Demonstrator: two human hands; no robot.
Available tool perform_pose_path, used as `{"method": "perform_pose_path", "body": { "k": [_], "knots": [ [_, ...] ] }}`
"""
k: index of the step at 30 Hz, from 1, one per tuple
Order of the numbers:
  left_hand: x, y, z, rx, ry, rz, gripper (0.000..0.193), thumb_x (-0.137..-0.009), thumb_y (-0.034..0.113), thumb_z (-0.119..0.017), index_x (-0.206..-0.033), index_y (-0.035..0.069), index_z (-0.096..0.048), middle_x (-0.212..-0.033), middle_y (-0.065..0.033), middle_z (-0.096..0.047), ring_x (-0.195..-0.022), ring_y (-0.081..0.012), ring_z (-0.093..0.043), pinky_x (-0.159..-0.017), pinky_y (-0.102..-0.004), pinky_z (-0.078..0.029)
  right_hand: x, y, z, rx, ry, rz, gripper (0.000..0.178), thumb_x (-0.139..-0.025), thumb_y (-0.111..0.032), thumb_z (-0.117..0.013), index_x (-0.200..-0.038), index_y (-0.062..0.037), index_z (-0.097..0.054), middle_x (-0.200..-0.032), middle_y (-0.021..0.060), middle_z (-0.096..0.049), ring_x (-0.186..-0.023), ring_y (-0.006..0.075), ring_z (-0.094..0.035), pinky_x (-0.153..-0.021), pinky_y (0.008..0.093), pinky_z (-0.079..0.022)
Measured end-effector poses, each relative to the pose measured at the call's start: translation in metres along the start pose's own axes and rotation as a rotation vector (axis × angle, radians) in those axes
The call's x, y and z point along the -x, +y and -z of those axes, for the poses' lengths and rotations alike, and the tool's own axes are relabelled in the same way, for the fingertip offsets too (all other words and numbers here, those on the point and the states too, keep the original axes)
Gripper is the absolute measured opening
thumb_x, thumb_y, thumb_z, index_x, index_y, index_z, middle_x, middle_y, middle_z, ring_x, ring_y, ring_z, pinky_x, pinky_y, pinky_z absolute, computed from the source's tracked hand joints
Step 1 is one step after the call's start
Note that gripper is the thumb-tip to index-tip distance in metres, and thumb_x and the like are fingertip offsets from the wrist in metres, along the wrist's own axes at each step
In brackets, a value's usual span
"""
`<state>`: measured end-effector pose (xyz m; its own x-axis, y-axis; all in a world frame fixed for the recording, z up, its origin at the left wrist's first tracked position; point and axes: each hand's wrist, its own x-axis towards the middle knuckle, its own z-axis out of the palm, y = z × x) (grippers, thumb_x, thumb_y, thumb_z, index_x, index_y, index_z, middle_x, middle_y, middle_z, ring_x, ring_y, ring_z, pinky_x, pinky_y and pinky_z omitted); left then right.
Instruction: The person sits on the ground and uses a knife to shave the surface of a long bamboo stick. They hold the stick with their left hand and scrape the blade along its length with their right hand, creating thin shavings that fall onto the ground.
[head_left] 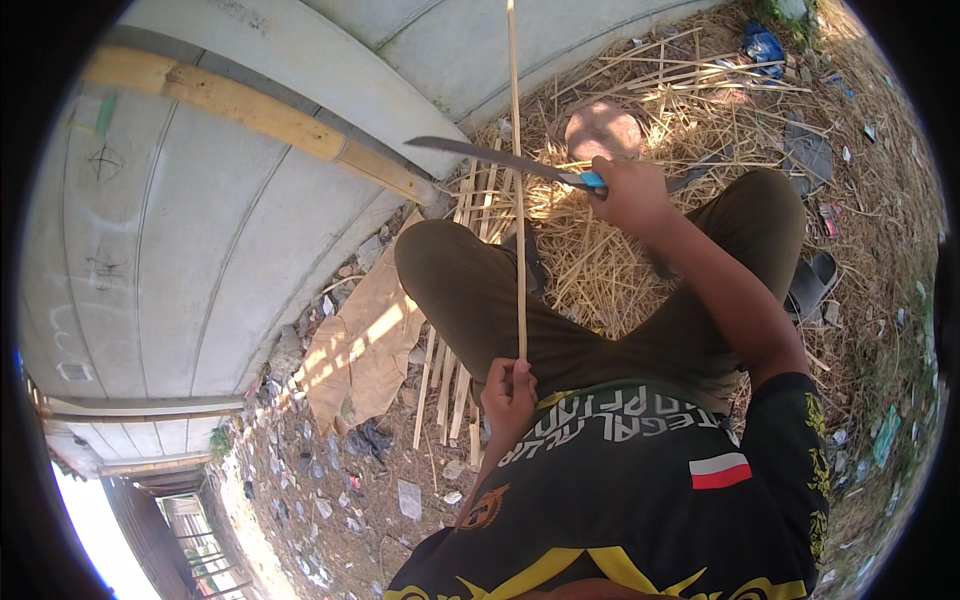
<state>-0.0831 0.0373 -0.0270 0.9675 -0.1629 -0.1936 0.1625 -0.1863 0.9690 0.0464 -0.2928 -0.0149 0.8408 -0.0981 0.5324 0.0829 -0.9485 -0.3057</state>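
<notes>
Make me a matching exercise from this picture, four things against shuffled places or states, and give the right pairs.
1. Left hand
2. Right hand
3. Round pole
4. Wide sheet

A. Brown, lying on the ground
B. Gripping a knife
C. Running along the pale wall
D. Holding the near end of a thin strip

Pairs: 1-D, 2-B, 3-C, 4-A

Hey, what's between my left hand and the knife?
In the head view, a stretch of the pale stick runs from your left hand toward the knife, with part of your trousers and some straw beneath it.
</notes>
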Motion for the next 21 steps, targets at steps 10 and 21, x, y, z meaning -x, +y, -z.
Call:
{"method": "perform_pose_path", "body": {
  "k": [10,21],
  "knots": [
    [0.002,-0.003,-0.008,-0.17,0.089,-0.115,0.017,-0.101,0.015,-0.061,-0.092,0.001,-0.055,-0.065,-0.0022,-0.06,-0.057,-0.0032,-0.053,-0.052,-0.0192,-0.04,0.011,-0.013,0.014,0.003,-0.1,0.303,0.022,-0.071,-0.022,-0.074,-0.083,-0.0098,-0.061,-0.063,0.0054,-0.062,-0.059,0.0264,-0.065,-0.053,0.0412,-0.05],
    [0.001,-0.004,-0.012,-0.268,0.161,-0.173,0.02,-0.096,0.017,-0.069,-0.09,0.0,-0.06,-0.067,-0.0055,-0.067,-0.061,-0.0044,-0.061,-0.057,-0.0203,-0.047,0.0,-0.001,0.02,0.033,-0.117,0.149,0.015,-0.078,-0.021,-0.068,-0.081,-0.0099,-0.058,-0.066,0.0085,-0.061,-0.06,0.0282,-0.065,-0.055,0.042,-0.05]
  ]
}}
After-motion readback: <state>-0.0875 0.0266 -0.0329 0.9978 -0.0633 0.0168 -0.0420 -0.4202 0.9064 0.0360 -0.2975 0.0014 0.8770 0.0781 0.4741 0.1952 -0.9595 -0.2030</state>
